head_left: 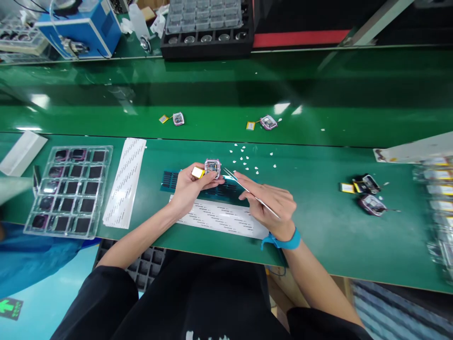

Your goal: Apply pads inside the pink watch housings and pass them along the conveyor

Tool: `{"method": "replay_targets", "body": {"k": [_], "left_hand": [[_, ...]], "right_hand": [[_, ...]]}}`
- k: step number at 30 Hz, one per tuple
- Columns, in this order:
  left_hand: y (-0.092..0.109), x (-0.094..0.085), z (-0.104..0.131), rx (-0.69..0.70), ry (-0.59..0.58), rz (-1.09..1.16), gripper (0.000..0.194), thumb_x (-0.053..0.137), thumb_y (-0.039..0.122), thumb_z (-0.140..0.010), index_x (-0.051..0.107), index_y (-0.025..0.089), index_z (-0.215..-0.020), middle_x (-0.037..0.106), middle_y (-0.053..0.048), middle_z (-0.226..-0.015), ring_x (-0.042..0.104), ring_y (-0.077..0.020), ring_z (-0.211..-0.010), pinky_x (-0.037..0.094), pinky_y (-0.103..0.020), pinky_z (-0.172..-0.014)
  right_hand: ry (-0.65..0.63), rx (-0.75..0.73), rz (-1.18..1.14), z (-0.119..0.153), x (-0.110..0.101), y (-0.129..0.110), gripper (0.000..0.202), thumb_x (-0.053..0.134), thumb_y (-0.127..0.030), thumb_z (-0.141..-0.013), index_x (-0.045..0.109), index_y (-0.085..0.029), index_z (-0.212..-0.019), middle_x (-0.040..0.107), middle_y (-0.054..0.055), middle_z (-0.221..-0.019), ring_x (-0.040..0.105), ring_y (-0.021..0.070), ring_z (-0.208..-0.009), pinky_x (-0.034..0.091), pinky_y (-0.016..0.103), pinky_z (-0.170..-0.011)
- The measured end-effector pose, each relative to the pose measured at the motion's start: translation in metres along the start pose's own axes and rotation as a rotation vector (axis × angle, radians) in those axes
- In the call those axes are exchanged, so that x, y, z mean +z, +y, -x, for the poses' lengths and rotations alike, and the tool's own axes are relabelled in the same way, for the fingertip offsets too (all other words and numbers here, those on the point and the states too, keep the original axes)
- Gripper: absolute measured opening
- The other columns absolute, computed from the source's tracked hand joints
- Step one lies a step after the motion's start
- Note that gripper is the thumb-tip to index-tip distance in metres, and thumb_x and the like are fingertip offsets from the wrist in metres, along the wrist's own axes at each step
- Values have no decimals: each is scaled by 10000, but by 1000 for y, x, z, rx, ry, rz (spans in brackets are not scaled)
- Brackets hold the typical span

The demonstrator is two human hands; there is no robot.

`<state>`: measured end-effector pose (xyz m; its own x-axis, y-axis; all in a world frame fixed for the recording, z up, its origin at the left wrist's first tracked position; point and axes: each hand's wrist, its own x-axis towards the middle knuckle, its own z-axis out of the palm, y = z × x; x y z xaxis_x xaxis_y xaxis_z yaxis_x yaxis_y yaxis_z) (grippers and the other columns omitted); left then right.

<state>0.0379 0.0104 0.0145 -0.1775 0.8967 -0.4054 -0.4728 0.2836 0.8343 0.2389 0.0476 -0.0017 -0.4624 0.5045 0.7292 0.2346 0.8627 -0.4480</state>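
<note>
My left hand (189,186) is closed around a small open smartwatch case (212,166), its circuit board facing up. A yellow-edged battery (197,173) rests on the same hand beside the case. In my right hand (271,203) a pair of metal tweezers (253,194) is pinched, tips pointing left, close to the case's right side. I cannot tell whether the tips touch anything. Below the hands lie a white printed strip sheet (219,218) and a dark blue sheet of black strips (170,181). Several small white bits (247,157) are scattered beyond the tweezers.
At left stand a clear compartment tray (67,189) and a stack of printed white sheets (124,184). Opened watch cases (269,123) with batteries lie at the back, others (372,204) at right. A blue machine (79,30) and black tray (207,51) occupy the shelf.
</note>
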Motion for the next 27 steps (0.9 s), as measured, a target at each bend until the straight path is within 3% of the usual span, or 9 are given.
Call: {"method": "replay_targets", "body": {"k": [7, 14, 19, 22, 25, 27], "left_hand": [[4, 1, 2, 32, -24, -14, 247, 843, 344, -754, 711, 161, -854, 794, -40, -804, 805, -204, -765, 658, -307, -804], [2, 1, 1, 76, -39, -69, 291, 848, 373, -732, 713, 152, -866, 781, -40, -753, 792, -195, -680, 672, -309, -751], [3, 3, 3, 112, -30, -143, 307, 858, 393, -714, 690, 163, -828, 752, -20, -700, 778, -198, -621, 679, -318, -694], [3, 3, 4, 107, -15, -152, 306, 856, 379, -709, 622, 185, -740, 732, -7, -654, 775, -212, -613, 679, -334, -669], [3, 2, 3, 66, 22, -137, 327, 848, 360, -699, 565, 195, -692, 727, -5, -630, 776, -222, -606, 672, -338, -649], [1, 3, 2, 14, 30, -113, 323, 845, 357, -689, 568, 190, -689, 732, -15, -631, 778, -230, -608, 669, -342, -647]], "right_hand": [[-21, 0, -108, -3, 2, 0, 542, 563, -76, -1005, 537, -296, -1500, 775, 44, -1173, 801, 200, -871, 675, 298, -662], [-39, 125, -202, -5, 3, -3, 401, 548, -97, -1020, 670, -270, -1360, 815, 18, -1022, 747, 125, -607, 648, 259, -616], [-43, 231, -218, -7, 3, -6, 361, 578, -73, -998, 730, -280, -1252, 790, -45, -771, 733, 116, -576, 631, 230, -581], [-68, 89, -166, -6, 2, -9, 487, 593, -23, -972, 643, -272, -1388, 818, 10, -975, 792, 165, -757, 668, 268, -653], [-123, -99, -28, -3, -4, -12, 647, 620, -15, -954, 468, -221, -1547, 731, 118, -1252, 799, 223, -889, 686, 328, -669], [-139, -144, 61, -2, -9, -13, 690, 642, -17, -945, 424, -205, -1573, 691, 139, -1299, 797, 228, -898, 689, 343, -689]]}}
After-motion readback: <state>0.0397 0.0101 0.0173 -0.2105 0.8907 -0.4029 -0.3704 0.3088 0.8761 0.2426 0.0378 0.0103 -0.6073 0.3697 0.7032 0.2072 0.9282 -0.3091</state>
